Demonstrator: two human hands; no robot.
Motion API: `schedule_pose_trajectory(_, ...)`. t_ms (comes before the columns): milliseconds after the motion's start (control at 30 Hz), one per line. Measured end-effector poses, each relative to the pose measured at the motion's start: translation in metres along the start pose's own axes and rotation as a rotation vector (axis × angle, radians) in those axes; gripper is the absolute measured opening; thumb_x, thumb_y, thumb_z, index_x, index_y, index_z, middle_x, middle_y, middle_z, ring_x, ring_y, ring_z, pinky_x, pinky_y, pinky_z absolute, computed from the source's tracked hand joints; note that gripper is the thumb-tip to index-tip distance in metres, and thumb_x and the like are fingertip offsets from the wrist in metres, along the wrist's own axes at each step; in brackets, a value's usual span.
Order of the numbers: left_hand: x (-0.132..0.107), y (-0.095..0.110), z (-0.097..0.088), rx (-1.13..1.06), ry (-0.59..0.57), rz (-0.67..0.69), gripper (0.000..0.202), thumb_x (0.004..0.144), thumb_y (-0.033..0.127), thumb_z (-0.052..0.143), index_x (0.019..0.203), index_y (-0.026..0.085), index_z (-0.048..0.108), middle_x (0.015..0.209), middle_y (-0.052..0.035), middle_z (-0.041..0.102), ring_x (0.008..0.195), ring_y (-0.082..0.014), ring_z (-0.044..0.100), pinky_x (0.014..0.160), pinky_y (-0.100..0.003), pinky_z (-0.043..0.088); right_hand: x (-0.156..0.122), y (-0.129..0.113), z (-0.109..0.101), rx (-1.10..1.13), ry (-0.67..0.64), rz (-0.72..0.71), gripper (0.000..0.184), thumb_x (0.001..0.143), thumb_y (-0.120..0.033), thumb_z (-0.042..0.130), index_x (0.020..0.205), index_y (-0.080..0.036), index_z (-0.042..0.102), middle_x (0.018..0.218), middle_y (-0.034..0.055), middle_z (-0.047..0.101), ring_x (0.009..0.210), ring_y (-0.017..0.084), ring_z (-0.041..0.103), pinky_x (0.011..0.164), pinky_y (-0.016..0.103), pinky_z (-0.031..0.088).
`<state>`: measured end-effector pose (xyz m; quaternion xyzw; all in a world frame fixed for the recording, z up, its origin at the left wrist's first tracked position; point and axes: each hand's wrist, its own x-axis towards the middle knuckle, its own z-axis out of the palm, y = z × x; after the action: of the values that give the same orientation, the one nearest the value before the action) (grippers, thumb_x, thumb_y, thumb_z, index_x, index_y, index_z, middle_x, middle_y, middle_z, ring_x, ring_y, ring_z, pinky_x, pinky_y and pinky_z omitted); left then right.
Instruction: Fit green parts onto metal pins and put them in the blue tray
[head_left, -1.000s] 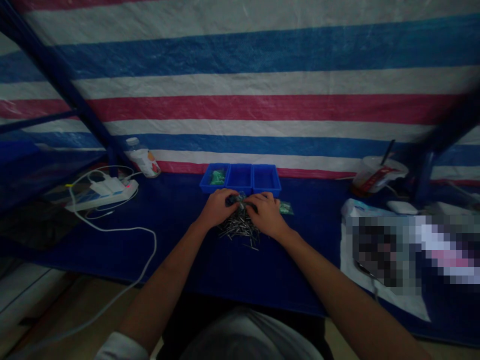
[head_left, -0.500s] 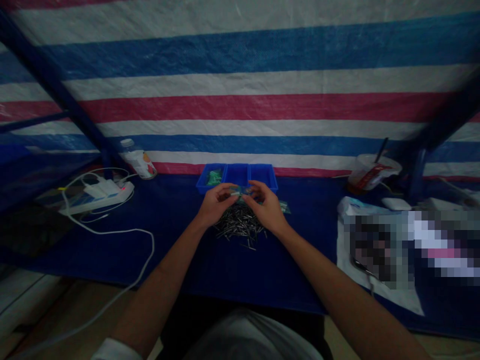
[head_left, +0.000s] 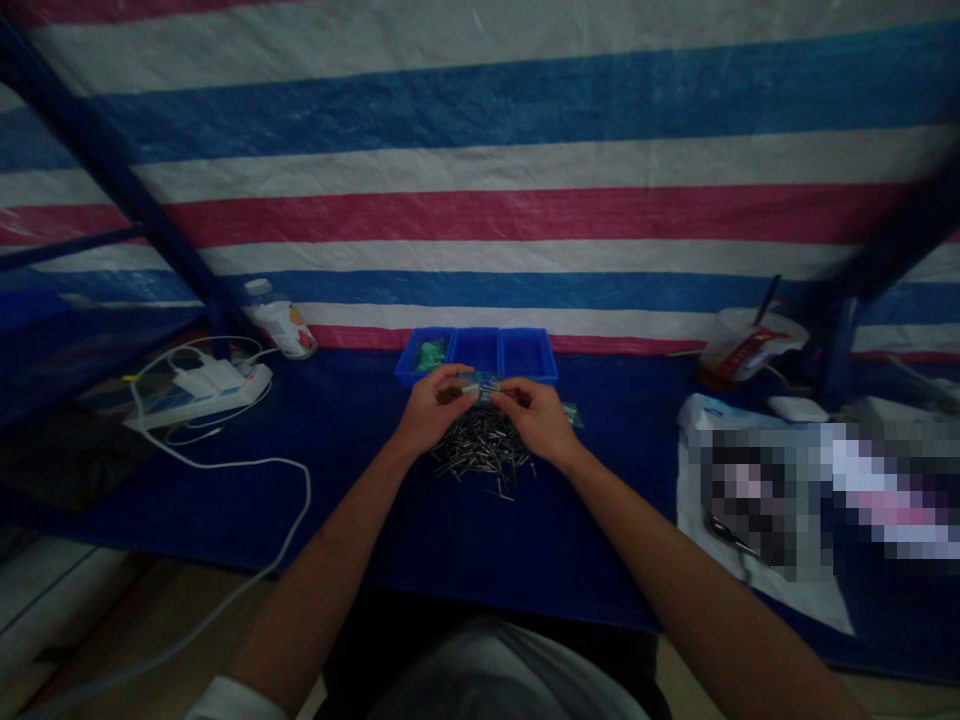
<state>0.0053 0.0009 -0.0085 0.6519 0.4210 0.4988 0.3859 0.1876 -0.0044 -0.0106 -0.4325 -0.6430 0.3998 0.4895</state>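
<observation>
Between my two hands is a small clear plastic bag (head_left: 484, 384) with slim metal pieces showing inside. My left hand (head_left: 433, 408) pinches its left side between thumb and fingers. On the other side, my right hand (head_left: 538, 412) has its thumb and fingers closed on the bag's right edge. Under the hands lies a loose heap of thin metal pins (head_left: 484, 445) on the blue table. Another small bag (head_left: 572, 414) rests just beyond my right hand, partly hidden by it.
A blue three-part tray (head_left: 476, 352) stands behind my hands, with green bags (head_left: 430, 355) in its left compartment. On the left are a power strip (head_left: 202, 395), a white cable (head_left: 300, 500) and a bottle (head_left: 281, 322). At right stand a plastic cup (head_left: 739, 350) and a white sheet (head_left: 690, 500).
My right hand's fingers have closed down onto the bag's right side, and more of the bag shows between the hands. My left hand keeps its hold.
</observation>
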Motion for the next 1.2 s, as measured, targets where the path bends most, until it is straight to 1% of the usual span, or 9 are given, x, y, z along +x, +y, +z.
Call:
schedule_pose_trajectory(300, -0.003, 0.001, 0.003, -0.016, -0.008, 0.015, 0.046, 0.074, 0.031, 0.073, 0.116, 0.018, 0.058, 0.075, -0.0002, 0.067, 0.065, -0.0143, 0.063, 0.061, -0.028, 0.049, -0.003, -0.006, -0.001, -0.031, -0.006, -0.034, 0.017, 0.08, -0.033, 0.062, 0.07, -0.02, 0.061, 0.059, -0.003, 0.057, 0.055, 0.012, 0.049, 0.054, 0.026, 0.036)
schedule_pose_trajectory(533, -0.003, 0.005, 0.006, -0.047, -0.019, 0.009, 0.044, 0.074, 0.031, 0.073, 0.114, 0.018, 0.058, 0.084, -0.0027, 0.07, 0.072, -0.0153, 0.065, 0.068, -0.03, 0.051, -0.006, -0.008, 0.001, -0.038, 0.009, -0.035, 0.013, 0.08, -0.032, 0.06, 0.075, -0.02, 0.063, 0.062, -0.0023, 0.059, 0.057, 0.013, 0.05, 0.056, 0.027, 0.037)
schedule_pose_trajectory(600, -0.004, 0.006, 0.004, -0.033, -0.006, -0.002, 0.044, 0.075, 0.032, 0.072, 0.114, 0.018, 0.059, 0.083, -0.0026, 0.07, 0.071, -0.0154, 0.065, 0.067, -0.03, 0.051, -0.006, -0.009, 0.002, -0.03, 0.009, -0.035, 0.014, 0.08, -0.033, 0.06, 0.078, -0.02, 0.064, 0.065, -0.0013, 0.061, 0.059, 0.013, 0.052, 0.058, 0.027, 0.04)
schedule_pose_trajectory(733, 0.0, 0.007, -0.009, -0.007, 0.08, -0.048, 0.047, 0.075, 0.036, 0.073, 0.116, 0.02, 0.058, 0.077, -0.001, 0.067, 0.066, -0.0149, 0.063, 0.06, -0.027, 0.05, -0.008, -0.009, 0.0, -0.044, 0.04, -0.048, 0.022, 0.083, -0.038, 0.059, 0.09, -0.019, 0.068, 0.071, 0.0012, 0.065, 0.062, 0.015, 0.055, 0.06, 0.028, 0.042)
schedule_pose_trajectory(867, 0.03, -0.001, -0.037, 0.043, 0.209, -0.107, 0.052, 0.072, 0.038, 0.074, 0.118, 0.019, 0.059, 0.08, -0.0023, 0.067, 0.068, -0.016, 0.064, 0.062, -0.027, 0.051, -0.008, -0.008, -0.005, -0.11, 0.058, -0.041, 0.023, 0.086, -0.038, 0.056, 0.089, -0.019, 0.069, 0.073, 0.0017, 0.066, 0.062, 0.015, 0.056, 0.06, 0.028, 0.042)
schedule_pose_trajectory(933, 0.051, -0.005, -0.053, 0.172, 0.347, -0.157, 0.06, 0.071, 0.037, 0.075, 0.125, 0.018, 0.056, 0.086, -0.0052, 0.069, 0.072, -0.0179, 0.066, 0.066, -0.029, 0.052, -0.008, -0.009, -0.01, -0.183, 0.049, -0.033, 0.023, 0.087, -0.037, 0.054, 0.087, -0.02, 0.069, 0.071, 0.0012, 0.066, 0.062, 0.016, 0.057, 0.059, 0.028, 0.041)
schedule_pose_trajectory(1033, 0.069, -0.008, -0.071, 0.488, 0.502, -0.204, 0.063, 0.07, 0.036, 0.077, 0.127, 0.017, 0.057, 0.099, -0.0105, 0.071, 0.091, -0.0238, 0.068, 0.085, -0.036, 0.051, -0.009, -0.014, -0.021, -0.352, 0.054, -0.008, 0.022, 0.09, -0.034, 0.051, 0.089, -0.021, 0.069, 0.075, 0.0013, 0.068, 0.066, 0.017, 0.06, 0.063, 0.029, 0.043)
schedule_pose_trajectory(1100, 0.067, -0.007, -0.074, 0.603, 0.521, -0.198, 0.053, 0.077, 0.037, 0.07, 0.125, 0.016, 0.059, 0.105, -0.0119, 0.071, 0.09, -0.0239, 0.068, 0.088, -0.038, 0.05, -0.01, -0.018, -0.031, -0.541, 0.023, 0.038, 0.02, 0.091, -0.032, 0.05, 0.091, -0.022, 0.068, 0.083, 0.0025, 0.07, 0.073, 0.019, 0.063, 0.068, 0.031, 0.044)
schedule_pose_trajectory(1200, 0.049, -0.007, -0.068, 0.679, 0.482, -0.079, 0.035, 0.084, 0.035, 0.061, 0.114, 0.017, 0.063, 0.107, -0.0105, 0.07, 0.081, -0.0212, 0.066, 0.083, -0.038, 0.051, -0.012, -0.02, -0.047, -0.936, -0.018, 0.09, 0.017, 0.089, -0.025, 0.052, 0.095, -0.02, 0.068, 0.097, 0.0087, 0.069, 0.092, 0.027, 0.063, 0.075, 0.037, 0.044)
